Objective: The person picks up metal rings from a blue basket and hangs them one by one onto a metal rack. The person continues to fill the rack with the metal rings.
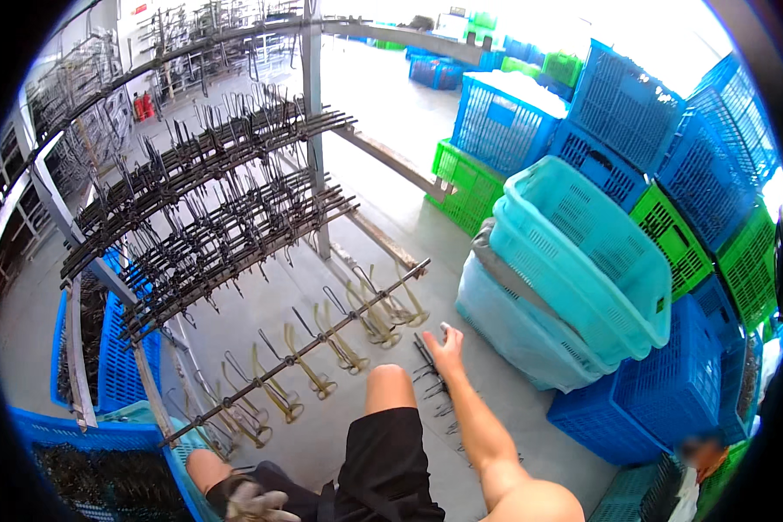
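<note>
My right hand (445, 355) reaches forward past my knee, thumb and forefinger apart, with nothing clear between them. Just beside and beneath it, a dark rod with short hooks (433, 379) runs along the floor side, partly behind my forearm. My left hand (257, 505), in a greyish glove, is low by my lap near the lower edge, its fingers spread and slightly blurred. In front of my knees a dark hanging bar (298, 355) spans the rack, carrying several yellowish, clear-looking curved pieces (348, 357) on wire hooks.
A metal rack (316, 130) holds rows of black hooked bars (226, 217) ahead. Nested turquoise baskets (583, 252) stand to the right, before stacked blue crates (626, 104) and green crates (670, 228). A blue crate (48, 426) of dark pieces sits at lower left.
</note>
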`<state>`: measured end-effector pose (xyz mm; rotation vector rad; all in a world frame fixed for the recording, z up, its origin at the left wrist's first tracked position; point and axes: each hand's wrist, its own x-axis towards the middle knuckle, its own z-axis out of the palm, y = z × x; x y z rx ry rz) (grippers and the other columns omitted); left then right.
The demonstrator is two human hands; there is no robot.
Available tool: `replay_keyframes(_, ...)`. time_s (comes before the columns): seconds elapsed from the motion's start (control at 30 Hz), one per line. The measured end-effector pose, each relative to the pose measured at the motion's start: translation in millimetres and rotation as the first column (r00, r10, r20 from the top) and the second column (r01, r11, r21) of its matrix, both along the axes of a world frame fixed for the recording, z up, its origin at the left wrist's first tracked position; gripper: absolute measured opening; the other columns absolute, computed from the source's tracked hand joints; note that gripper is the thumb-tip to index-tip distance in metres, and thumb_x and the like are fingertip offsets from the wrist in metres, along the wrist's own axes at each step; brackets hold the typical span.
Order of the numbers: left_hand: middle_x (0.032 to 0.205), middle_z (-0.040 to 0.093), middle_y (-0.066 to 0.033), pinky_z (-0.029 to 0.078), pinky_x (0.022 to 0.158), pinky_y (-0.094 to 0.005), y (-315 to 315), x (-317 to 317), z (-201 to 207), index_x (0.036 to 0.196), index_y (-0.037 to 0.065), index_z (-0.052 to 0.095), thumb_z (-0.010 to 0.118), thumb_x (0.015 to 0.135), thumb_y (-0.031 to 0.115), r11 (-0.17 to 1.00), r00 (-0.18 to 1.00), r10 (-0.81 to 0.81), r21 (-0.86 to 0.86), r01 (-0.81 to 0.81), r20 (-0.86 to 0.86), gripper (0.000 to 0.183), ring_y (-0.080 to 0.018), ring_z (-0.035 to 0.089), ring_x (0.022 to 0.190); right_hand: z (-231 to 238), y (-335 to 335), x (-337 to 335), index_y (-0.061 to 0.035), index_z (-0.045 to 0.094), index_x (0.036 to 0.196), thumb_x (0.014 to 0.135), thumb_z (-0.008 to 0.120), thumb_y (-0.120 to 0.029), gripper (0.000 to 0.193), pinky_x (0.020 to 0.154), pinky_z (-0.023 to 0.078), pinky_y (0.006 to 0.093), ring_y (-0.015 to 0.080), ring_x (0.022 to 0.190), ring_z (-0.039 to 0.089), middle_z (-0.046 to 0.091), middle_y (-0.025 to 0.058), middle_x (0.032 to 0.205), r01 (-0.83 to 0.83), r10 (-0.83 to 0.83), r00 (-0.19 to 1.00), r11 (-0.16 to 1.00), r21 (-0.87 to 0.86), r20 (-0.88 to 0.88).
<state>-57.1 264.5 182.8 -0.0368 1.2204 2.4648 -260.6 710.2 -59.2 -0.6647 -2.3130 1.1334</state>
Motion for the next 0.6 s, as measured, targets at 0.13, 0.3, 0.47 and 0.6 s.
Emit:
replay_keyframes(0.13,0.112,0.06,-0.0159,0.051,0.063,-0.0247,-1.0,0.8,12.5,0.127,0.001,0.045,0.058,0.087,0.015,0.91,0.91,-0.255,-0.235,0.34,0.328,0.044,-0.0177,0.064,0.08,134.1,-170.8,67.6,-0.0004,0.044,0.125,0.085,0.06,-0.015,0.045,0.09,0.04,0.0357,0.0251,0.101,0.05,0.048,0.013,0.111,-0.872,0.891,0.425,0.45,0.194,-0.159)
replay_keyframes(0.3,0.093,0.065,-0.0137,0.053,0.062,-0.031,-20.6,-12.0,-48.6,0.108,0.005,0.059,0.06,0.081,0.035,0.965,0.918,-0.258,0.037,0.259,0.3,0.041,-0.0204,0.065,0.071,173.2,-250.5,115.7,-0.0014,0.045,0.128,0.09,0.058,-0.01,0.042,0.082,0.044,0.0271,0.0115,0.096,0.051,0.051,0.0069,0.117,-0.811,0.929,-0.083,-0.273,-0.518,-0.36)
replay_keyframes(0.47,0.124,0.051,-0.0208,0.052,0.063,-0.0279,-70.1,8.4,-57.9,0.139,0.013,0.034,0.058,0.083,0.012,0.917,0.99,-0.138,0.381,0.114,0.035,0.061,-0.0209,0.064,0.078,158.0,-266.1,85.0,0.0013,0.052,0.119,0.093,0.054,-0.019,0.033,0.052,0.042,0.0205,0.0062,0.057,0.051,0.06,0.0032,0.086,-0.062,0.877,-0.324,-0.395,-0.917,-0.356)
replay_keyframes(0.6,0.109,0.059,-0.0164,0.049,0.052,-0.0257,-117.6,18.3,-67.3,0.132,0.013,0.039,0.057,0.08,-0.002,0.993,0.996,0.094,0.073,-0.093,-0.013,0.057,-0.0182,0.063,0.065,182.1,-310.0,90.4,0.0107,0.044,0.119,0.095,0.047,-0.041,0.057,0.038,0.03,0.0202,0.0067,0.043,0.041,0.054,0.0081,0.069,0.134,0.861,-0.387,-0.302,-0.944,-0.331)
